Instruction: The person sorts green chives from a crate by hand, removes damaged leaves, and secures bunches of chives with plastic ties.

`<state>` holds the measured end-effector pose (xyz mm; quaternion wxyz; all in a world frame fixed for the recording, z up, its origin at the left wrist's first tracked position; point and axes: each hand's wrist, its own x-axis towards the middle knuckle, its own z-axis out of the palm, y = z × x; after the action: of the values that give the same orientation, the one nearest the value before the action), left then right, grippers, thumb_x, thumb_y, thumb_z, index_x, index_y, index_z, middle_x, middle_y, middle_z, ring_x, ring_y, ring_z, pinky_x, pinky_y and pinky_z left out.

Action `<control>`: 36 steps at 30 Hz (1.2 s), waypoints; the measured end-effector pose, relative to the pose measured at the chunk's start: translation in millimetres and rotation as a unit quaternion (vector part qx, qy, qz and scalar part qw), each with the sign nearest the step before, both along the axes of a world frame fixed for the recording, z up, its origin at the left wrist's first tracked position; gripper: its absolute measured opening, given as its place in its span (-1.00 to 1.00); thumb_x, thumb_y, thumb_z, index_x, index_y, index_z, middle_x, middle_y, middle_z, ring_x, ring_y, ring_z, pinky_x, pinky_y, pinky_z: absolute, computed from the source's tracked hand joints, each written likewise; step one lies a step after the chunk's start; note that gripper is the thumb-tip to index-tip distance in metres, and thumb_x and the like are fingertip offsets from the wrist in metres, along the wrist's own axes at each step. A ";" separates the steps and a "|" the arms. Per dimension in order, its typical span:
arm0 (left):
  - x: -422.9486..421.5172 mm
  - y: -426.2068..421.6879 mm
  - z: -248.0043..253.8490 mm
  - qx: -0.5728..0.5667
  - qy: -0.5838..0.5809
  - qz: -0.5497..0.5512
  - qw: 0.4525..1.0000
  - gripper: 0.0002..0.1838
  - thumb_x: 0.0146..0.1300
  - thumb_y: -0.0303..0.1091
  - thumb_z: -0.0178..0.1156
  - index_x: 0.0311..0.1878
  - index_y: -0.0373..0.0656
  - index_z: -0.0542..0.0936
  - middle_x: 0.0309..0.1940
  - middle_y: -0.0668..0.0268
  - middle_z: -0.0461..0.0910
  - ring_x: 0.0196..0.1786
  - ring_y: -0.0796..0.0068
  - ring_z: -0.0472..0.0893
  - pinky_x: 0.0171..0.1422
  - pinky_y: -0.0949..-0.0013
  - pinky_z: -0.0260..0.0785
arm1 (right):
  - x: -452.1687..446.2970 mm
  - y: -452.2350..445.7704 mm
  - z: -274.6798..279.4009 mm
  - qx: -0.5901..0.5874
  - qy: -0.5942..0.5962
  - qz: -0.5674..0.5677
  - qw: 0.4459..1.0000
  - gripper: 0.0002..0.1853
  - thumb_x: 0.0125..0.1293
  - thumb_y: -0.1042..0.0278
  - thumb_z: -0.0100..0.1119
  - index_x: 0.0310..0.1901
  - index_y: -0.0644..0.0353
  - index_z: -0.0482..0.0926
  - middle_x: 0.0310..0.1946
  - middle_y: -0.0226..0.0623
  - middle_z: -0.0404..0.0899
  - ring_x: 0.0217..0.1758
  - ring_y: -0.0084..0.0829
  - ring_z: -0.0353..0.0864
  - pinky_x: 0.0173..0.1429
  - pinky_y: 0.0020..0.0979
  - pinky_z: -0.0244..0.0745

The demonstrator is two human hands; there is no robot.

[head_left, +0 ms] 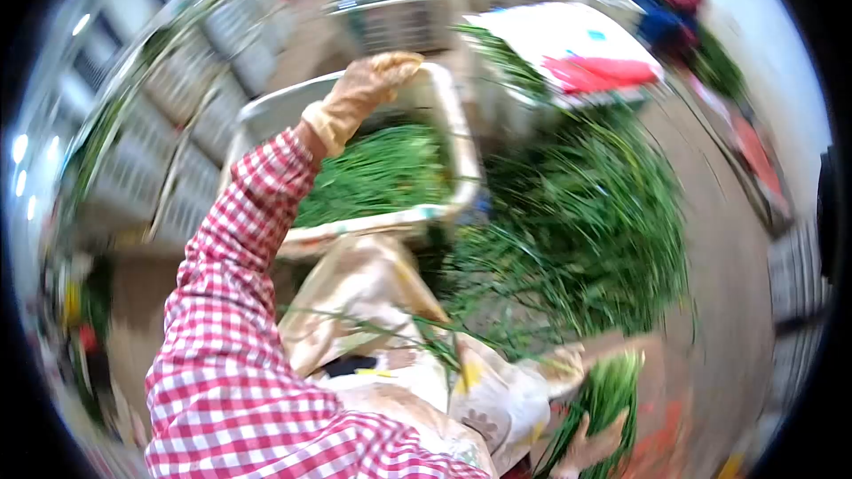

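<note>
My left hand [368, 89]: at crate rim [463, 146] | grip: I cannot tell | right hand [596, 443]: grip clamped on green bunch [611, 390]

Tub ahead, heap at its right.
Greens [390, 168] lay in the tub [382, 220]; the heap [586, 213] spread on the floor [723, 248] beside it, a bag-topped basket [510, 120] stood behind the heap, and crates [133, 160] stood left of the tub.
</note>
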<state>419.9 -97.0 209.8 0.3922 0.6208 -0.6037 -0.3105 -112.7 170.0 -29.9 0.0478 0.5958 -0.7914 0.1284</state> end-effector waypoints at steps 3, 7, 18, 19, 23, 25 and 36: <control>91.8 55.7 -6.9 -0.129 -0.007 0.080 0.988 -0.66 0.32 -0.12 0.13 0.01 -0.15 0.59 -0.12 0.41 0.61 -0.21 0.55 0.48 -0.11 0.46 0.38 | 11.2 -15.5 20.5 0.075 0.027 -0.030 0.996 -0.21 0.17 -0.24 0.13 0.20 0.32 0.34 0.03 0.09 0.50 0.03 0.04 0.51 0.09 -0.11 0.40; 235.2 149.6 -45.8 -0.160 -0.098 0.230 0.955 -0.66 0.31 -0.05 0.09 -0.19 -0.16 0.61 -0.34 0.43 0.58 -0.28 0.48 0.51 -0.20 0.44 0.38 | 5.5 -37.7 17.4 0.091 -0.035 -0.062 0.993 -0.13 0.20 -0.26 0.04 0.31 0.33 0.18 0.25 0.11 0.27 0.30 0.03 0.25 0.30 -0.08 0.18; 361.9 267.7 -227.0 0.168 -0.153 0.526 0.819 -0.16 0.09 0.20 0.22 0.23 -0.34 0.39 0.11 -0.06 0.48 0.19 0.13 0.47 0.27 0.29 0.26 | 70.9 -202.0 108.0 0.267 0.073 0.051 0.960 -0.35 0.28 -0.02 0.06 0.24 0.32 0.31 0.14 0.04 0.42 0.19 -0.12 0.43 0.16 -0.24 0.37; 370.7 249.6 -226.4 0.170 -0.150 0.517 0.825 -0.16 0.09 0.20 0.22 0.23 -0.34 0.39 0.11 -0.06 0.48 0.19 0.13 0.47 0.27 0.29 0.26 | 94.1 -217.2 120.5 0.263 0.072 0.080 0.959 -0.37 0.29 0.00 0.06 0.24 0.32 0.32 0.13 0.03 0.44 0.18 -0.14 0.44 0.15 -0.25 0.39; 376.6 225.3 -244.4 0.258 -0.098 0.415 0.867 -0.19 0.14 0.12 0.22 0.25 -0.36 0.33 0.14 -0.08 0.44 0.23 0.09 0.43 0.29 0.25 0.24 | 241.6 -287.5 140.1 0.121 0.012 0.306 0.944 -0.48 0.29 0.07 0.07 0.15 0.29 0.45 0.00 0.02 0.55 0.05 -0.12 0.57 0.09 -0.27 0.45; 364.7 216.8 -233.0 0.255 0.003 0.405 0.878 -0.33 0.17 0.03 0.22 0.20 -0.30 0.39 0.05 -0.07 0.51 0.15 0.06 0.50 0.21 0.21 0.31 | 334.1 -325.2 137.2 0.137 0.077 0.374 0.914 -0.48 0.29 0.06 0.07 0.20 0.18 0.41 0.04 -0.08 0.55 0.07 -0.12 0.55 0.15 -0.24 0.41; 355.4 209.4 -254.4 0.235 -0.141 0.479 0.834 -0.63 0.23 -0.12 0.17 -0.11 -0.24 0.45 -0.30 -0.01 0.58 -0.17 -0.03 0.57 -0.06 0.08 0.40 | 767.6 -344.6 -23.3 0.268 0.076 0.584 0.762 -0.09 0.05 -0.12 0.31 0.37 0.10 0.16 0.22 -0.13 0.40 0.30 -0.19 0.36 0.39 0.11 0.03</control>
<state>775.2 112.4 -44.6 0.2446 0.9428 -0.1886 -0.1253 654.9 -174.6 -53.2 -0.1380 0.9392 -0.2857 -0.1313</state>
